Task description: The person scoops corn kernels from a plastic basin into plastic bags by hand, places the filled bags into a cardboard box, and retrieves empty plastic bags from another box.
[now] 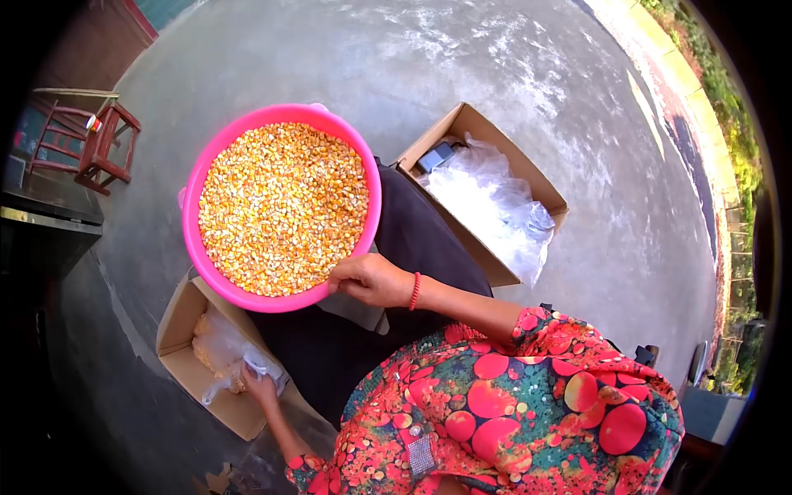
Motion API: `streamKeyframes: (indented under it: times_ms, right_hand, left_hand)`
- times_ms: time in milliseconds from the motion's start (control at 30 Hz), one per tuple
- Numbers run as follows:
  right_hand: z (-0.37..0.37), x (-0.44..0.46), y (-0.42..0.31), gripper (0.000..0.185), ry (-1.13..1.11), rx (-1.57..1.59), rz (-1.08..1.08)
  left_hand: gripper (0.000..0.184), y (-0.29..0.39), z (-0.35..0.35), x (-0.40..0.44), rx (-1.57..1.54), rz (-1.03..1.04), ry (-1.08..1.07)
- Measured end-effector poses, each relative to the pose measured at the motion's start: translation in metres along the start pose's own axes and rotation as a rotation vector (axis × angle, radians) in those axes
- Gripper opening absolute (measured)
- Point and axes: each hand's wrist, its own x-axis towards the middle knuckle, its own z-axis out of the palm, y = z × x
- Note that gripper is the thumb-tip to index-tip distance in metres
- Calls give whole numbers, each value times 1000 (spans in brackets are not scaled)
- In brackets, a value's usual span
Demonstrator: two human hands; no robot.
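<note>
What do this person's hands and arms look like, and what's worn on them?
Both are ungloved human hands. The right hand has a red, seemingly beaded bracelet at its wrist; I see none by the left hand. The short, patterned sleeves mix red with dark green.

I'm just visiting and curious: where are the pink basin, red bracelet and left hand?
Pink basin (280,114), head view: its rim.
Red bracelet (415,291), head view: its band.
Left hand (261,387), head view: its middle.

Below the basin (272,304): left hand's (262,386) fingertips obscured at a bag (219,342); grip undetermined. Right of it: plastic's (487,186) detail lost to glare. Far left of it: item (93,123) too small to identify; cabinet (58,227) cut off.
</note>
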Motion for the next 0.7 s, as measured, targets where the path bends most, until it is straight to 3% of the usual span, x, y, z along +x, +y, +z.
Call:
streamKeyframes:
  times_ms: [33,100,167,233,300,400,700]
  right_hand:
    - [0,1,-3,11,1,0,9]
    - [4,-1,1,10,26,-9,-2]
    - [5,-4,-1,10,32,-24,-10]
    - [5,-5,0,11,9,-43,-9]
    - [4,-9,-1,12,-3,-53,-13]
    - [1,-17,-3,12,-6,-66,8]
    - [0,-37,19,10,-145,-241,-14]
  left_hand:
    - [39,16,1,-1,-260,62,171]
    - [34,32,1,1,-240,100,188]
    - [26,4,14,4,-204,97,-78]
    - [24,-38,33,21,-349,45,-57]
    - [25,-37,25,30,-861,-364,-132]
    - [27,-51,30,34,-656,-594,-42]
    - [28,-17,48,43,-501,-543,-16]
